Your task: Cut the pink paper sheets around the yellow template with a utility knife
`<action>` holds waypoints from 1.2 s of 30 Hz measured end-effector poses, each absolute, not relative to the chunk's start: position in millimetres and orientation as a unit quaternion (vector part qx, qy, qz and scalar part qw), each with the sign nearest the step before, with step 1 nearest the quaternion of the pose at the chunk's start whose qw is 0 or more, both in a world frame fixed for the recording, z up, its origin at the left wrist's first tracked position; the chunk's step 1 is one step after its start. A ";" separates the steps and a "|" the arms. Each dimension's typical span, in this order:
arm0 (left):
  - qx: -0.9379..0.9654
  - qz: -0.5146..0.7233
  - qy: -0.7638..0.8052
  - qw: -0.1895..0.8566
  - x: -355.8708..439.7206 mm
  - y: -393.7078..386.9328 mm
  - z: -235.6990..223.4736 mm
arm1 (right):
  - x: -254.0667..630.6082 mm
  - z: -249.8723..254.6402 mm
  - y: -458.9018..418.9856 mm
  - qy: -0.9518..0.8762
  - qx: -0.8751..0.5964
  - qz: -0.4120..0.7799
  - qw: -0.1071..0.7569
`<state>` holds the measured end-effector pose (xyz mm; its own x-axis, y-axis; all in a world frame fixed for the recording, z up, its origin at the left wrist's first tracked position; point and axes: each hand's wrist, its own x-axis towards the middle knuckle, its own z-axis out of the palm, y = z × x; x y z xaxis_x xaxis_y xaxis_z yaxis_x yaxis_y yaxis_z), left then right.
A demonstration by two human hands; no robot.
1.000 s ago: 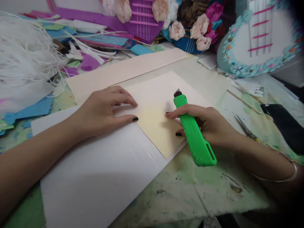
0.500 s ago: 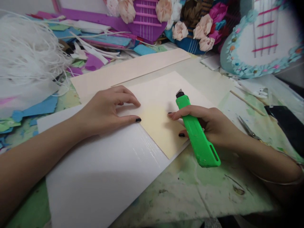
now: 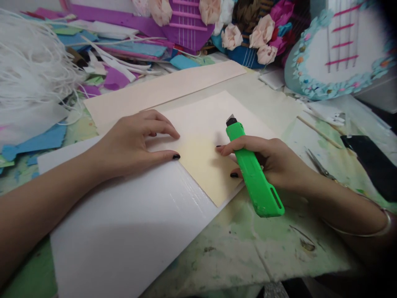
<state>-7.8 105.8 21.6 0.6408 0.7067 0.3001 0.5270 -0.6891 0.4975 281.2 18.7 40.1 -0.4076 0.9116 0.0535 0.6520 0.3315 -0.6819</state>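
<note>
My right hand (image 3: 266, 159) grips a green utility knife (image 3: 252, 176), its black-collared blade tip sticking out and pointing away from me. The knife is held just above a cream sheet (image 3: 203, 169), and the fingertips of that hand hover over or touch the sheet. Fingers apart and holding nothing, my left hand (image 3: 144, 142) rests at the sheet's left edge. Beneath both lies a larger white glossy board (image 3: 124, 231), partly covered by my left forearm. A long pale pink strip (image 3: 173, 85) lies behind the sheet.
At the left sits a heap of white string (image 3: 34, 66) beside blue paper scraps (image 3: 40, 140). Scissors (image 3: 319, 163), a thin stick (image 3: 319, 131) and a black phone-like slab (image 3: 372, 165) lie at the right. Flower-decorated guitar shapes (image 3: 339, 54) stand at the back.
The whole view has shifted slightly, so everything appears a little further left. Both hands and the utility knife keep nearly the same pose over the sheet.
</note>
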 end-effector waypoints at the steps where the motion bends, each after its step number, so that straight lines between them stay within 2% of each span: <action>1: 0.887 0.243 0.346 0.185 -7.9 105.8 21.5 | 281.2 40.4 18.6 -0.786 -0.496 0.295 0.221; 36: 0.908 0.234 0.309 0.159 -9.4 107.5 22.7 | 283.8 38.3 19.0 -0.787 -0.484 0.313 0.220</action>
